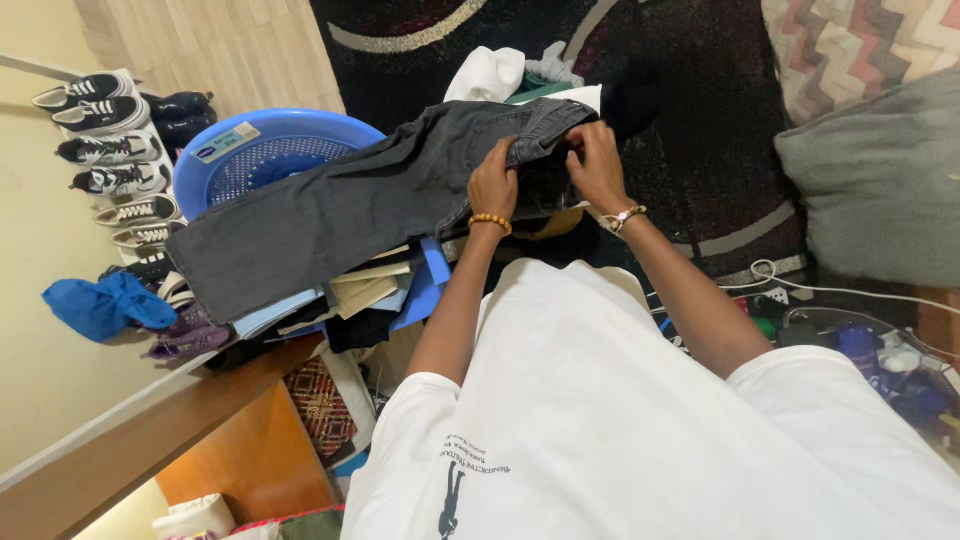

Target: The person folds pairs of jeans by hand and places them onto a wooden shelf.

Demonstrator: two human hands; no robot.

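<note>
Both hands, left hand [493, 185] and right hand [597, 165], clenched on the waistband of the dark grey jeans [360, 200], mid-fold, I reckon; squaring the legs over the blue basket [265, 145] looks next.

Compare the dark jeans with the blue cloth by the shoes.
The jeans are dark grey and spread long across the blue basket; the blue cloth is bright blue and bunched in a small heap. The jeans are gripped at the waistband by the left hand and right hand; no hand touches the cloth. Both are fabric.
</note>
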